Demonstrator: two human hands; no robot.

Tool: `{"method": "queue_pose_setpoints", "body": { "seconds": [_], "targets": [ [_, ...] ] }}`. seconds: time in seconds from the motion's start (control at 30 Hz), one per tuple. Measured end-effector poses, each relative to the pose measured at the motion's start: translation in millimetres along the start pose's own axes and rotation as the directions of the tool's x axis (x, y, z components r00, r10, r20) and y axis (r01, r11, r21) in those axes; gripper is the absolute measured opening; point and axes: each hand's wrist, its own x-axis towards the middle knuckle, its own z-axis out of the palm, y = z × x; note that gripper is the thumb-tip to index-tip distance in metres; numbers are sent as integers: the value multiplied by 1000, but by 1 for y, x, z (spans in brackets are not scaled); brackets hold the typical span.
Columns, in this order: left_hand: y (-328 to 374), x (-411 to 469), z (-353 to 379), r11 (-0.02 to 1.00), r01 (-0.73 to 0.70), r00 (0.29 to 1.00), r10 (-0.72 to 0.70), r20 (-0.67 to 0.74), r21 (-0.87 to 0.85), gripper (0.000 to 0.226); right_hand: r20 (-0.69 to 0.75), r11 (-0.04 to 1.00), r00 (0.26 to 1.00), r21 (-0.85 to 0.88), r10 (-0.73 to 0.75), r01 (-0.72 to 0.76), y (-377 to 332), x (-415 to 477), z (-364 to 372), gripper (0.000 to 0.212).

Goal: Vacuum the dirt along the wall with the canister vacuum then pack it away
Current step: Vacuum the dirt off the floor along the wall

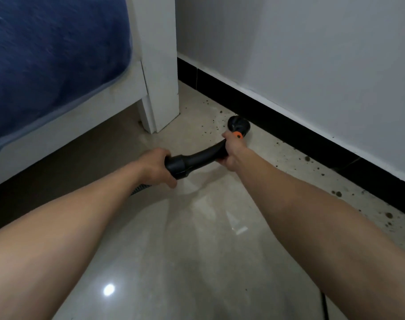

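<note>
Left grip (155,167) and right grip (231,150) hold the vacuum handle (201,156).

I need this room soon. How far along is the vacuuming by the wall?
Done: nothing plainly; specks lie near the bed leg. In hand: left hand and right hand grip the vacuum wand, its round nozzle at the baseboard. Left: the dirt clumps along the wall, then packing away.

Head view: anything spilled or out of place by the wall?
Yes: dark dirt crumbs lie scattered on the pale floor along the black baseboard, around the vacuum nozzle and nearer the camera. Nothing else looks askew. Left hand and right hand grip the wand.
</note>
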Motion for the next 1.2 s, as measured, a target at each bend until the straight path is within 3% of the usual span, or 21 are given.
{"method": "queue_pose_setpoints", "body": {
  "seconds": [0.13,0.27,0.4,0.67,0.97,1.1,1.2],
  "targets": [
    [5,25,11,999,-24,985,19,-172,-27,44,0,999,999,-25,-32,32,-23,26,2,40],
    [0,34,18,999,9,984,-16,-179,-40,44,44,995,998,-97,-35,39,-29,37,16,42],
    [6,36,23,998,3,983,-15,-181,-65,45,119,981,991,-181,-54,75,-46,39,18,29],
    [16,15,33,983,-19,1000,15,27,182,44,23,999,1000,42,11,-12,2,22,-24,39],
    [-35,-53,8,874,27,967,-146,209,485,45,-34,949,996,308,87,-72,106,-75,-8,14],
    [-61,-81,-3,830,81,939,-248,236,552,43,0,950,992,289,125,-120,134,-105,11,17],
    [-70,-91,-15,820,136,913,-322,252,555,48,108,958,986,244,127,-150,130,-112,22,22]
  ]
}}
